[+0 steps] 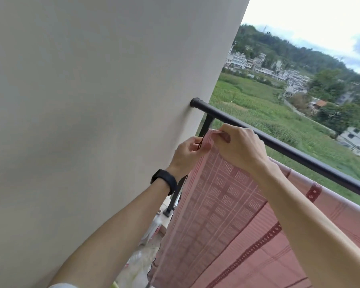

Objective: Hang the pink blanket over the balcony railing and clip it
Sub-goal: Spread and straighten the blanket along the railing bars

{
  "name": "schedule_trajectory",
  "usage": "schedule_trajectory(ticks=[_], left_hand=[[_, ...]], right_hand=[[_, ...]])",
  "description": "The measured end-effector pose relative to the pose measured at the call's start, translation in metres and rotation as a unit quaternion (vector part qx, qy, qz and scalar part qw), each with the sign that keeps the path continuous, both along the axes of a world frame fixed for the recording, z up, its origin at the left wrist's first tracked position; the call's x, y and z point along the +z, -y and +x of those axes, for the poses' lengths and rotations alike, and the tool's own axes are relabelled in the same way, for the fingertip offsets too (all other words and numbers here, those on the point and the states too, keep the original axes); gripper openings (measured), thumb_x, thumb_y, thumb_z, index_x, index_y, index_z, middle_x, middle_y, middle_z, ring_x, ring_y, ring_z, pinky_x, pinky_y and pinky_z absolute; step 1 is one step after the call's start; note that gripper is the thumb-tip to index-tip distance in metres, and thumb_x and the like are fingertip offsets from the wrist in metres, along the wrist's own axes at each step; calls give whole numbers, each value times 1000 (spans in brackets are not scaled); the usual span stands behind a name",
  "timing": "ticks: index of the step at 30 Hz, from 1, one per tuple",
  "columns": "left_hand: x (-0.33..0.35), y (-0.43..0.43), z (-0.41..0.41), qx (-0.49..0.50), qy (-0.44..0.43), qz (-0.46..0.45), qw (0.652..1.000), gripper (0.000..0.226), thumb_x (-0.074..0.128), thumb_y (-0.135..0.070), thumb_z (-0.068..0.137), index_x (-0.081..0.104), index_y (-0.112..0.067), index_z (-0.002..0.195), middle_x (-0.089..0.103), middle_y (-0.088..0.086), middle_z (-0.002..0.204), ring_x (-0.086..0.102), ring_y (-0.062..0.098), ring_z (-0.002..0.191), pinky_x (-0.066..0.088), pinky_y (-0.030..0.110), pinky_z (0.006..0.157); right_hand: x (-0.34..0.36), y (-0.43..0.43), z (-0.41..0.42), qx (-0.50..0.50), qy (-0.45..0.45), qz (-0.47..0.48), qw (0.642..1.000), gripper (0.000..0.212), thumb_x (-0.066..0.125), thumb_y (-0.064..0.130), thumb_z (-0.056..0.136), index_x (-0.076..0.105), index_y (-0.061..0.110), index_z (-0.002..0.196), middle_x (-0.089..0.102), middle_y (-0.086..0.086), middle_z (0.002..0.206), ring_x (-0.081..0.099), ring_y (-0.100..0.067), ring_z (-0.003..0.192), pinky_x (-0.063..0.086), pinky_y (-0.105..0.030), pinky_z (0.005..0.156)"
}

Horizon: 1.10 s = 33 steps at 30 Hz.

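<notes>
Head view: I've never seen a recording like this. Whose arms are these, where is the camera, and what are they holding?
There is no machine here. A person wears a camera on the head that looks forward and down, so the arms are the person's own. The left hand, with a black wristband on its wrist, and the right hand both pinch the top corner of the pink blanket. The blanket hangs on the near side of the black balcony railing, close to the grey wall. What carries its top edge is hidden. I cannot make out a clip.
</notes>
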State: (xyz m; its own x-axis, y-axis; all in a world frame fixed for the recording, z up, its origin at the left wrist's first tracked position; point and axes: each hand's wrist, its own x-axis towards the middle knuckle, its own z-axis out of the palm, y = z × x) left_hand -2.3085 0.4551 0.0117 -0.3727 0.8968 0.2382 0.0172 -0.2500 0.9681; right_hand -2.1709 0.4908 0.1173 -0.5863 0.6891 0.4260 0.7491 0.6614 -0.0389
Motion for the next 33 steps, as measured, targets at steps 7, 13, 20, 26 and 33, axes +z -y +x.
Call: schedule_trajectory(ticks=[7,13,20,26,33], left_hand=[[-67,9,64,-74,-62,-117,988,16,64,-20,69,74,-18,81,74,4,84,67,19,83,57,45,85],[-78,31,96,-28,-123,-110,986,17,76,-31,73,77,-32,90,77,-6,89,72,15,90,56,40,90],[-62,51,134,-44,-176,-115,977,25,62,-23,74,72,-16,96,75,1,88,71,19,83,57,41,81],[8,58,178,-54,-106,-4,993,25,72,-28,88,71,-13,107,75,3,99,72,11,89,57,24,79],[3,60,208,32,-155,6,987,21,76,-41,82,75,-22,89,75,-6,87,70,12,86,55,28,86]], right_hand=[[-10,11,67,-44,51,56,996,35,45,54,97,54,21,90,61,5,79,55,-18,62,39,-30,56],[-14,34,123,-30,45,68,996,41,42,60,97,56,24,108,63,4,90,60,-21,70,45,-32,59],[-33,51,192,-74,61,93,991,53,27,73,95,45,23,91,58,7,71,56,-17,58,39,-31,54],[-37,69,239,-53,49,90,993,51,29,75,93,47,28,96,59,8,82,55,-17,66,37,-31,59],[-55,88,332,-109,47,112,987,58,20,72,94,54,25,96,65,4,86,59,-17,71,42,-32,63]])
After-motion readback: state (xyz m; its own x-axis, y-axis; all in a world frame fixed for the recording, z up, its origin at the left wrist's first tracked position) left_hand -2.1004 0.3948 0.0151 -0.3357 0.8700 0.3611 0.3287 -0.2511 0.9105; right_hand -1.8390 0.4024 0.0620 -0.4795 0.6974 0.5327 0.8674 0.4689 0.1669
